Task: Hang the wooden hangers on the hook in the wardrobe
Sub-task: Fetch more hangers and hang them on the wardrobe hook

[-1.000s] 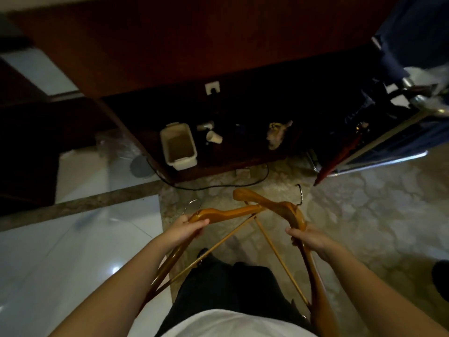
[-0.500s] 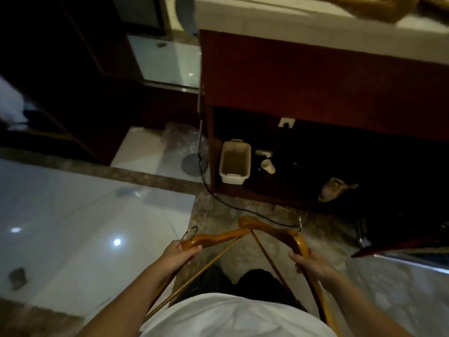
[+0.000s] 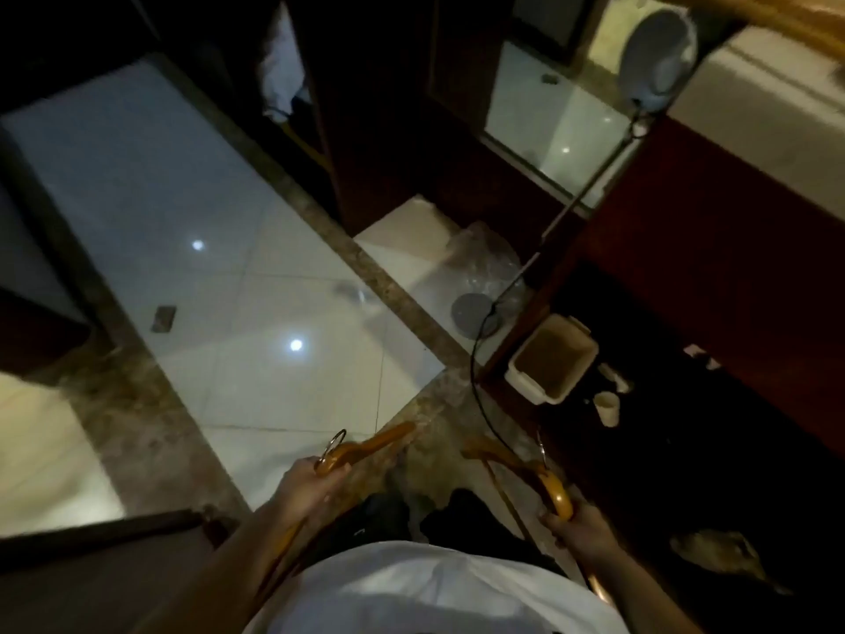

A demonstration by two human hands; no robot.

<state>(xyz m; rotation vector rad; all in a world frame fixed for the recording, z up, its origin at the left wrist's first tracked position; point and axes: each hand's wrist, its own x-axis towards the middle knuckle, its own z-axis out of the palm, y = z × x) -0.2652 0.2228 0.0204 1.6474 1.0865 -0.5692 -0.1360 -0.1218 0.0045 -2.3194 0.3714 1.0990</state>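
My left hand (image 3: 307,489) grips a wooden hanger (image 3: 366,446) near its metal hook, low in the middle of the head view. My right hand (image 3: 578,528) holds a second wooden hanger (image 3: 555,491) at its curved shoulder, its thin bar slanting down beside my leg. The two hangers are apart, with a gap between their tips. A dark wardrobe opening (image 3: 292,107) with a white garment (image 3: 281,70) hanging inside stands at the upper middle. The hook in the wardrobe cannot be seen.
A standing fan (image 3: 658,61) rises at upper right, its round base (image 3: 473,308) on the tiles and its cord trailing over the floor. A white bin (image 3: 551,359) and a paper cup (image 3: 606,407) sit under a dark wooden counter (image 3: 713,249) on the right.
The view has swung left, so the counter moved to the right and the wardrobe opening came into sight. The hangers, crossed before, are now separated, one in each hand.
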